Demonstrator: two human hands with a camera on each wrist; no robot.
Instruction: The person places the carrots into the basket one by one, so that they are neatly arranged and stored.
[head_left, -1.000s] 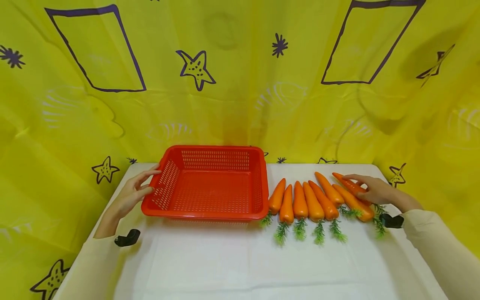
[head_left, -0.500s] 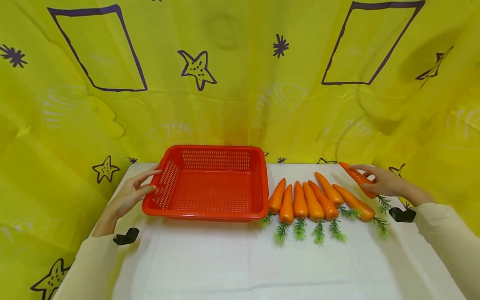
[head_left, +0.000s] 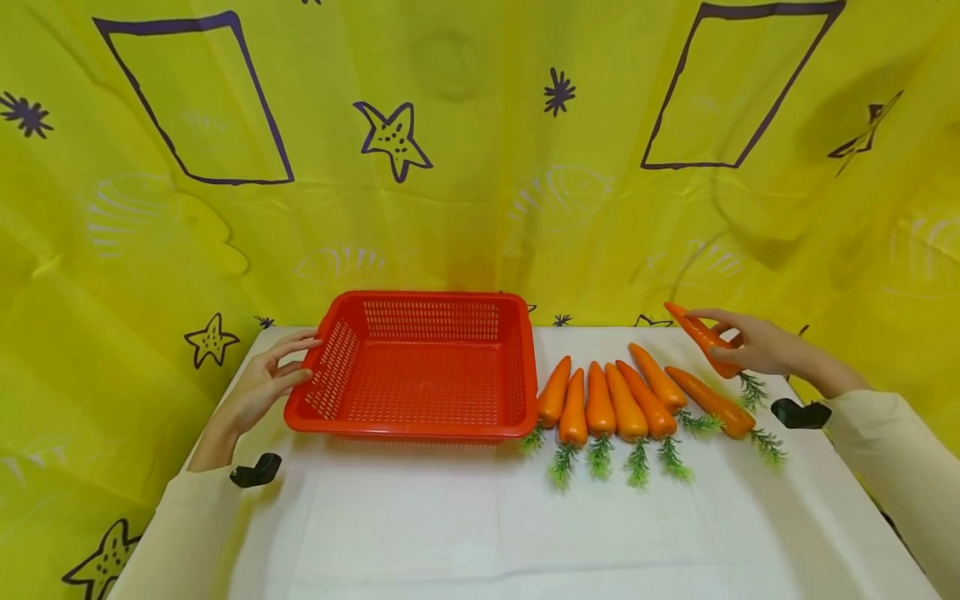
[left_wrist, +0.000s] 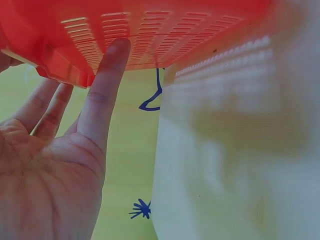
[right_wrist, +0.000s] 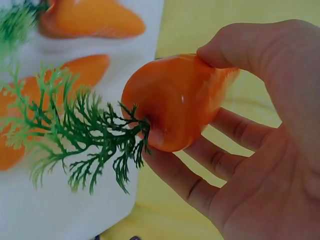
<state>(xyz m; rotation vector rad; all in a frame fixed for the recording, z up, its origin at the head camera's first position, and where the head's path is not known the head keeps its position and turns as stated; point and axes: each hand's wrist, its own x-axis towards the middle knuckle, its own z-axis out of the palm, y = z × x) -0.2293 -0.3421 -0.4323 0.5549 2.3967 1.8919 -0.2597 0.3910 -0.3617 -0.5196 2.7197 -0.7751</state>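
Note:
My right hand [head_left: 761, 343] holds a carrot [head_left: 703, 340] with green fronds above the table's far right. In the right wrist view, thumb and fingers grip the sides of this carrot [right_wrist: 172, 102], its leafy top [right_wrist: 95, 132] pointing away from the palm. My left hand [head_left: 262, 383] touches the left side of a red plastic basket [head_left: 408, 431]. Seen from the left wrist, the thumb rests against the slotted basket wall [left_wrist: 170, 30], and the other fingers of the left hand [left_wrist: 55, 165] reach up to the rim, fairly straight. Several carrots [head_left: 600, 400] lie in a row right of the basket.
A white cloth [head_left: 450, 517] covers the table. A yellow patterned curtain [head_left: 480, 217] hangs behind it and at both sides. The nearest carrot to the raised one [head_left: 712, 404] lies slanted at the row's right end. A black wrist strap piece [head_left: 801, 413] sits on the right wrist.
My right hand has lifted the carrot off the row's right end, moving it up and away from the one beneath. That lower carrot has shifted slightly. Left hand and basket stay put.

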